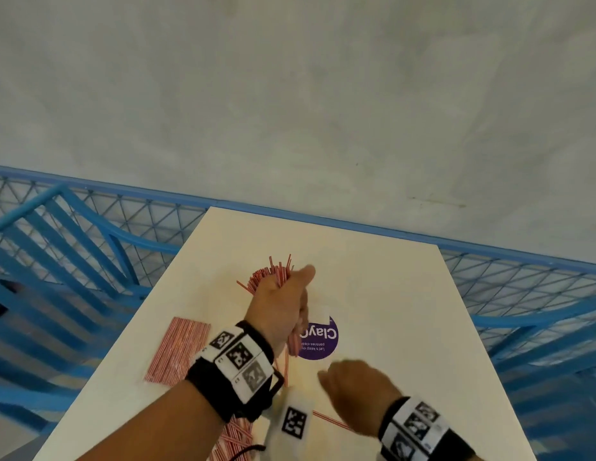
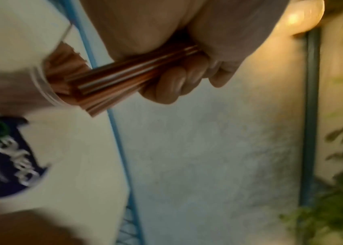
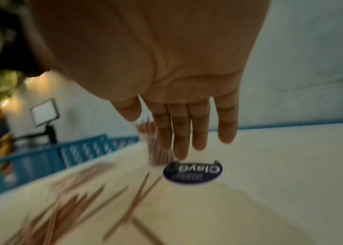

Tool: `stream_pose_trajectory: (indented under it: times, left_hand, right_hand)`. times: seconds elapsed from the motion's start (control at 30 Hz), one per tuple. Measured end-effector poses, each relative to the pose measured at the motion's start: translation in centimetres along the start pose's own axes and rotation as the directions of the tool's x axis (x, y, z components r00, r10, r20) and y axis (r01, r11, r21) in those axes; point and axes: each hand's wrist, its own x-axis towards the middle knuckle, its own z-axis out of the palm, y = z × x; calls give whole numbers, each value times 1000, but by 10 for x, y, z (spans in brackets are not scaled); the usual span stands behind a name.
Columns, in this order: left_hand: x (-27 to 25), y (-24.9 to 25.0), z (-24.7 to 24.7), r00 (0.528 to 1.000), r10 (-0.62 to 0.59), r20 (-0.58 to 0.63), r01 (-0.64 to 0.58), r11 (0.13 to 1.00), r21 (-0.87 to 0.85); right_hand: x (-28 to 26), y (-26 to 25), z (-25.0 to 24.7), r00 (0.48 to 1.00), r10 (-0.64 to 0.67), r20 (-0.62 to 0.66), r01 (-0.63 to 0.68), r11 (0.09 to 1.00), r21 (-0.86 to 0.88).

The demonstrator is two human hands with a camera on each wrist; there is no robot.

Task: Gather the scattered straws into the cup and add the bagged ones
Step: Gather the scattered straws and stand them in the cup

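My left hand [image 1: 283, 297] grips a bundle of red-and-white striped straws [image 2: 124, 74] in its fist. The bundle's far end sits at the mouth of a clear plastic cup [image 2: 38, 86] that holds more straws. In the head view that hand hides most of the cup, and straw ends [image 1: 273, 274] fan out above it. My right hand [image 1: 326, 374] hovers over the white table [image 1: 389, 294] with straight fingers [image 3: 181, 140], holding nothing. Loose straws [image 1: 329, 420] lie under it and near my left wrist [image 1: 233, 437]. A flat bag of straws [image 1: 178, 351] lies at the table's left edge.
A round purple sticker [image 1: 318, 341] is on the table beside the cup. A blue mesh railing [image 1: 522, 281] runs behind and to both sides of the table. Blue slatted chairs [image 1: 57, 261] stand on the left. Beyond the railing is grey floor.
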Motion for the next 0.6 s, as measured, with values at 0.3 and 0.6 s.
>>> stream_pose_trajectory:
  times: [0.3,0.6]
  left_hand:
    - [-11,-7,41,996,-68,52,76,982,-171]
    - [2,-14,35,994,-107,33,109,993,-56]
  right_hand:
    - [28,-19,-5,982,-57,181,53,998,28]
    - [25,-3,15,988,-76,137,86,994,-71]
